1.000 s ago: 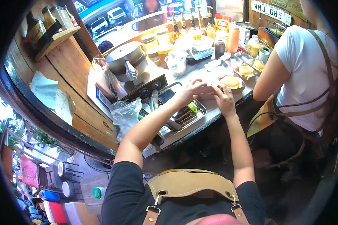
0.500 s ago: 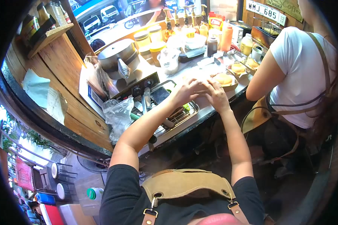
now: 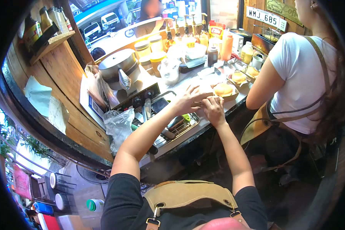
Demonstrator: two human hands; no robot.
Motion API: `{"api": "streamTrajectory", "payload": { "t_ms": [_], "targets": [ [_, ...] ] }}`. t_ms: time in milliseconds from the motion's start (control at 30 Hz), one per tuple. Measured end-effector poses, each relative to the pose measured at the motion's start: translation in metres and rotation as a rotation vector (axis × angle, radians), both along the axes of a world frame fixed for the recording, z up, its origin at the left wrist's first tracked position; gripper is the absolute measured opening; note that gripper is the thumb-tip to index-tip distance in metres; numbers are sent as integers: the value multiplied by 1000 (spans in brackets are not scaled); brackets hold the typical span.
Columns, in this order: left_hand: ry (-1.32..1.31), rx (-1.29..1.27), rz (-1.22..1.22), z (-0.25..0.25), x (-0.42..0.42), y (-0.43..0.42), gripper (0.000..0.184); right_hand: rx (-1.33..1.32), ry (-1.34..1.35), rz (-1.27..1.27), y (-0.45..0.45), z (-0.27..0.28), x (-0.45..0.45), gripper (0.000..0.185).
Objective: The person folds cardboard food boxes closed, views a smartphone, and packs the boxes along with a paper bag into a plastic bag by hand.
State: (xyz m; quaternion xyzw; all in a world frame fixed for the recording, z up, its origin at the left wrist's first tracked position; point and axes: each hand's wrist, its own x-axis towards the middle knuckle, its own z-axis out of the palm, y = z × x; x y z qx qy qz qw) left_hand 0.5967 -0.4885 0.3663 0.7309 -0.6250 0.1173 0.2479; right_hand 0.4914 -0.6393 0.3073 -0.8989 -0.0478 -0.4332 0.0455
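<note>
I have both hands together over the near side of the counter [image 3: 206, 122], just beside a round bun [image 3: 223, 89] that sits in a brown carton [image 3: 230, 97]. My left hand [image 3: 188, 99] has its fingers spread and slightly bent, pointing toward the carton; my right hand [image 3: 214, 109] has its fingers curled inward, close against the left one. The hands overlap and the picture is small there, so I can't tell whether something thin is pinched between them. The bun looks light and soft to me, likely to dent under a squeeze, so I'd keep my fingertips off its crown. The carton seems to be thin card: light, fairly stiff along its walls, yet apt to buckle if pressed at one spot. I'd take hold low on two opposite walls, or cup it from beneath, keeping it level so the bun doesn't slide. Room is tight: a rack tray [image 3: 198, 120] lies to the left, partly hidden by my left forearm, two more buns [image 3: 239, 78] sit beyond to the right, and a co-worker's arm [image 3: 267, 84] is near on that side.
</note>
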Motion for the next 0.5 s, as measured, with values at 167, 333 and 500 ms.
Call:
{"api": "streamTrajectory", "payload": {
  "t_ms": [167, 333, 500],
  "targets": [
    [101, 9, -97, -2, 12, 1, 56, 6, -13, 31, 5, 7, 1, 20],
    [146, 78, -37, 6, 14, 7, 49, -27, -16, -20, 11, 6, 6, 16],
    [171, 42, -86, 5, 8, 13, 65, -23, 17, -30, 13, 1, 7, 17]
  ]
}}
